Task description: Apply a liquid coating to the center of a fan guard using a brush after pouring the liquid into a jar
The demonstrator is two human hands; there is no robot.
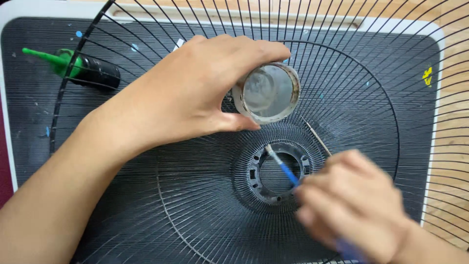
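Seen from above, 2 bare hands work over a black wire fan guard [205, 205] lying flat on a dark ribbed mat on the worktop [452, 122]. The left hand [195, 93] is closed around a small round container [267, 93], thumb below and fingers curled over the top, tipping it so its open mouth faces upward toward the camera; holding it up near the hub appears to keep it within easy reach of the brush. The container is pale, with a grimy, stained rim and a cloudy grey inside.

The right hand [351, 205], blurred by motion, is closed in a pinch on a thin brush [281, 166] with a blue handle. Its light-coloured tip touches the inner edge of the guard's plastic centre ring [278, 173], at the upper left of the round opening. The ring is dark grey with small notches, and fine wires fan out from it in every direction.

A thin metal rod [316, 137] lies on the wires just right of the ring. Well apart, at the upper left, a black bottle with a green pointed nozzle [78, 68] lies on its side beneath the guard's wires
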